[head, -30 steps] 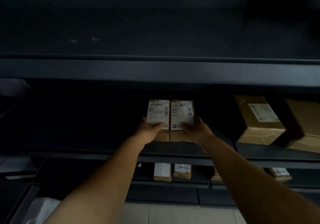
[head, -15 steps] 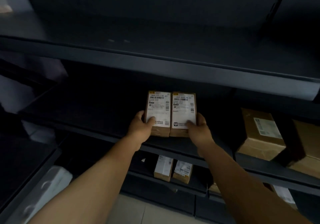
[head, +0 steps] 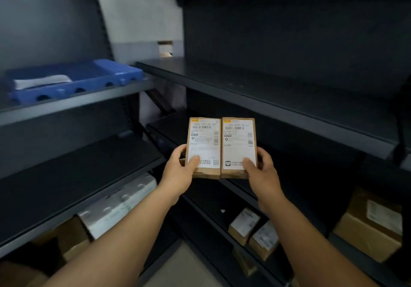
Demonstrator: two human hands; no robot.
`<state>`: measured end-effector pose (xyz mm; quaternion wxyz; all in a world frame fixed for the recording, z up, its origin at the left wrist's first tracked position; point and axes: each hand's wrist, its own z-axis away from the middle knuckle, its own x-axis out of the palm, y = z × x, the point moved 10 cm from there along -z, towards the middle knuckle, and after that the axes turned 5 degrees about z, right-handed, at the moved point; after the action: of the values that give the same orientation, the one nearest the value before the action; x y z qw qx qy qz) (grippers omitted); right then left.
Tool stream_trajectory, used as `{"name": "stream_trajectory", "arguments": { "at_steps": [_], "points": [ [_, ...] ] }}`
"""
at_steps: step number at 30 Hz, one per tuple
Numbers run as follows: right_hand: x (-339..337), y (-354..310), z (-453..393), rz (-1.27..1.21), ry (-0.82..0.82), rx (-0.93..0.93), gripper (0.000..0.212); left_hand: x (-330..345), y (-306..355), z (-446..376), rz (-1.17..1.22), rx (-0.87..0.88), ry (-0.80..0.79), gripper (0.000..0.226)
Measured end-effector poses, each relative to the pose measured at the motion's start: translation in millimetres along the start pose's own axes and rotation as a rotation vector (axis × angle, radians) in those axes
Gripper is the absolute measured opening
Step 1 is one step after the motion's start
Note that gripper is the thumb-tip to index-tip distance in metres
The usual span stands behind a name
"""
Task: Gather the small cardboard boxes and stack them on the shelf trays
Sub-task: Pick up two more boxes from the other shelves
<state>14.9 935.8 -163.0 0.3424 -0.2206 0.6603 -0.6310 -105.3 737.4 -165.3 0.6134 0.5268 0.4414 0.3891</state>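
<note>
You have drawn the two boxes back off the right-hand shelf and turned left, so a blue tray (head: 73, 80) on the neighbouring rack is now in sight where a second ago only the dark shelf faced you.

Head view: your left hand (head: 178, 171) grips the left box (head: 203, 146) with its thumb pressed on the label and fingers curled beneath; your right hand (head: 261, 171) grips the right box (head: 239, 146) the same way. The boxes touch side by side, held in the air in front of the right rack's middle shelf (head: 289, 113), resting on nothing. Their long axes run away from you, label faces up and tilted toward you, barcodes at the far end.

By my reading, gathering is under way and stacking has not begun for this pair: no cardboard box shows in the blue tray, only a white packet (head: 42, 81). More small boxes (head: 253, 231) lie on the lower right shelf, a larger carton (head: 371, 226) sits further right, and a pale wrapped bundle (head: 117, 206) lies on the lower left shelf. Which tray you are heading for is not certain, though the blue one seems likely.
</note>
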Motion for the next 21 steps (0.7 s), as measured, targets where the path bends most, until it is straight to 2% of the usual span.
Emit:
{"name": "stream_trajectory", "arguments": {
  "at_steps": [5,10,14,17,21],
  "points": [
    [41,-61,31,-0.05,-0.112,-0.124,0.043,-68,51,37,-0.019,0.134,0.139,0.044],
    [88,-125,56,-0.135,-0.222,-0.233,0.042,-133,106,73,-0.058,0.283,0.176,0.049],
    [137,-178,86,-0.177,-0.333,-0.331,0.041,-195,140,103,-0.151,0.361,0.254,0.06],
    [181,-210,113,-0.182,-0.411,-0.375,0.04,-249,159,126,-0.173,0.402,0.345,0.058],
    [241,-245,151,-0.173,-0.484,-0.425,0.044,-325,170,156,-0.178,0.421,0.487,0.084]
  ]
}}
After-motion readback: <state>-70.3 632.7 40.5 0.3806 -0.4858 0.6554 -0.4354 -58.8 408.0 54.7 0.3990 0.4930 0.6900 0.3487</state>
